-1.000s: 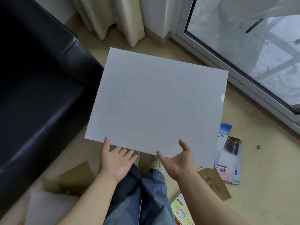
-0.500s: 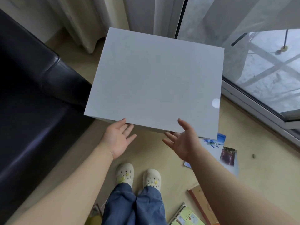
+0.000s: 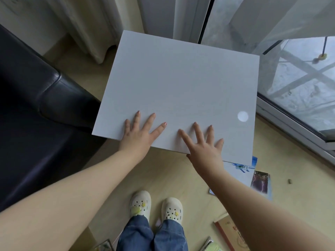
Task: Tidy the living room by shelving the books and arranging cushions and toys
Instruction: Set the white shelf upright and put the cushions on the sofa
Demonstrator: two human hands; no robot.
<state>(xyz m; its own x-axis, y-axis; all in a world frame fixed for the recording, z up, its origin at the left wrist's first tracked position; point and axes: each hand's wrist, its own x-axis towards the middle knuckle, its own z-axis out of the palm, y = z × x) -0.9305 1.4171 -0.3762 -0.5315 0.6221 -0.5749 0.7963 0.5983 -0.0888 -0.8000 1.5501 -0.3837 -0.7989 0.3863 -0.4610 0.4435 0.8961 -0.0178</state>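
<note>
A large white flat panel (image 3: 181, 91), like a small table top, fills the middle of the head view; what bears it is hidden. My left hand (image 3: 139, 134) and my right hand (image 3: 203, 144) lie palm down on its near edge, fingers straight and spread. Both thumbs are out of sight at the edge. Books lie on the floor at the right: a blue-and-white booklet (image 3: 241, 168), a dark-covered magazine (image 3: 261, 183), a red-brown book (image 3: 228, 230) and a yellow-green one (image 3: 212, 247).
A black leather sofa (image 3: 45, 109) stands on the left, its arm touching the panel's left corner. Pale curtains (image 3: 90, 24) hang behind. A glass sliding door (image 3: 299, 87) runs along the right. My feet in white clogs (image 3: 139, 203) stand on the wooden floor.
Both hands turned from palms-up at the panel's near edge to palms-down on top of it. The view rose and the panel now sits lower and farther.
</note>
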